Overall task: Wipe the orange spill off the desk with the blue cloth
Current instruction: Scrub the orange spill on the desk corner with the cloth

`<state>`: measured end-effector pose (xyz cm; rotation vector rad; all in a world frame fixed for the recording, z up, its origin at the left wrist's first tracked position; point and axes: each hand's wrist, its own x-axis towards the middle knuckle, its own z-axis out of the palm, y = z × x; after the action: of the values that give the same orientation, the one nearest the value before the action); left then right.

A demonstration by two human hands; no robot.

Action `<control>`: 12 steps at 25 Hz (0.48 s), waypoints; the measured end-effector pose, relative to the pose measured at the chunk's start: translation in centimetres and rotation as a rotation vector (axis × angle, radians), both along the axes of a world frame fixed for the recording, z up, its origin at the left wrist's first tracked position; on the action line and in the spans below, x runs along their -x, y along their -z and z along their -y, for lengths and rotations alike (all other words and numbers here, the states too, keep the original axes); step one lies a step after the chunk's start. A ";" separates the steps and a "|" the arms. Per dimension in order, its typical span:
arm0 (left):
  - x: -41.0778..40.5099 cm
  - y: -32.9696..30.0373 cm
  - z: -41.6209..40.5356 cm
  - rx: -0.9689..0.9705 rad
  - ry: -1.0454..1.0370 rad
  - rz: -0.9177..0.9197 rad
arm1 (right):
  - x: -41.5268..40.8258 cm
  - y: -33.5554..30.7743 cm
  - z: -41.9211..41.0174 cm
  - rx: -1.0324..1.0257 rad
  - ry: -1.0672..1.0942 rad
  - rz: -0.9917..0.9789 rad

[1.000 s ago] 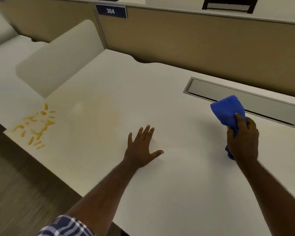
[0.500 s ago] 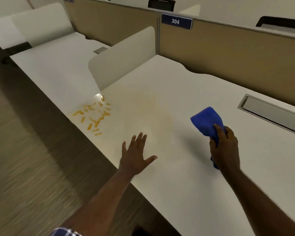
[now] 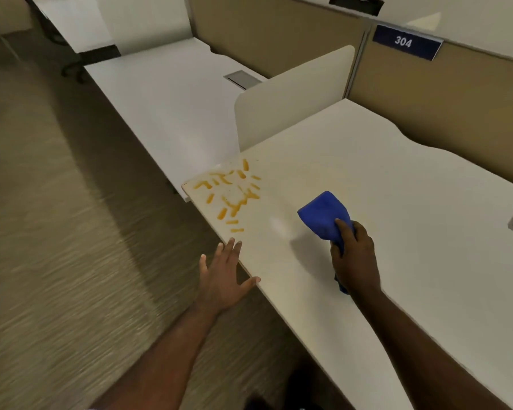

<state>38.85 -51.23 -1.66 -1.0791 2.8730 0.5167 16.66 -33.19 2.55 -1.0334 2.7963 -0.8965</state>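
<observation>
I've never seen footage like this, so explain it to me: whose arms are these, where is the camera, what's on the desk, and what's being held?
There is no machine here. A person wears a camera on the head, looking down at their own arms. The right hand grips a bunched blue cloth over the pale desk. The left hand is open and empty at the desk's near edge. An orange spill, in short streaks, sits at the desk's corner beside a low divider. The cloth is not yet on the spill.

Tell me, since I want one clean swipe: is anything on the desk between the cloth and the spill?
Nothing visible. The cloth, bunched in the right hand, has only bare desk between it and the spill at the front left corner. The left hand is at the desk's front edge, nearer than that path.
</observation>
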 end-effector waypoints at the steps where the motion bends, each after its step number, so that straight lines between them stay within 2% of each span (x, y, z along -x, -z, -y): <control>1: -0.5 0.2 0.4 -0.010 -0.013 0.014 | -0.4 0.5 1.1 -0.021 -0.033 0.012; 6: -1.7 1.1 0.9 -0.056 -0.064 0.095 | -2.4 3.6 5.1 -0.265 -0.186 -0.012; 12: -1.1 2.8 0.2 -0.103 -0.120 0.089 | -4.4 5.7 7.6 -0.312 -0.326 -0.101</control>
<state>39.98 -51.39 -4.47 -1.2306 2.6861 0.5996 21.03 -40.82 -3.17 -1.4488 2.6103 -0.3691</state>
